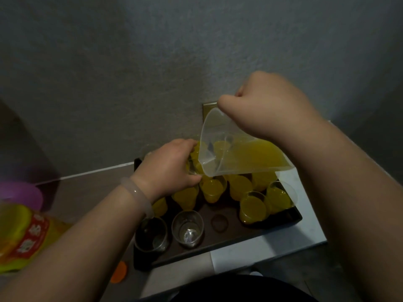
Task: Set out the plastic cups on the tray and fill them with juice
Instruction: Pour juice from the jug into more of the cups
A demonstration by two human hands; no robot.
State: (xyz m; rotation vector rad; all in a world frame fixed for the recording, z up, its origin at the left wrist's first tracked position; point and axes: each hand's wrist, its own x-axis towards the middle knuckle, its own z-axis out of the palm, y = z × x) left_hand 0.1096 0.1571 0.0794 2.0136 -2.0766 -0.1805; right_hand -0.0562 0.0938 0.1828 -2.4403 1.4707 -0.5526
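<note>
A dark rectangular tray (290, 221) holds several clear plastic cups filled with yellow juice (253, 207). Two empty cups (187, 228) stand at its near left, and a bare ring mark (219, 222) shows beside them. My left hand (172, 166) grips a clear cup (193, 168) lifted over the tray, mostly hidden by my fingers. My right hand (268, 107) holds a clear plastic jug (239, 153) tipped to the left. Juice lies in the jug's lower side and its spout is at the held cup.
A yellow juice bottle with a red label (24, 234) lies at the left edge, with a purple object (19, 192) behind it. An orange cap (119, 272) sits on the counter near the tray's front left corner. A grey wall rises close behind the tray.
</note>
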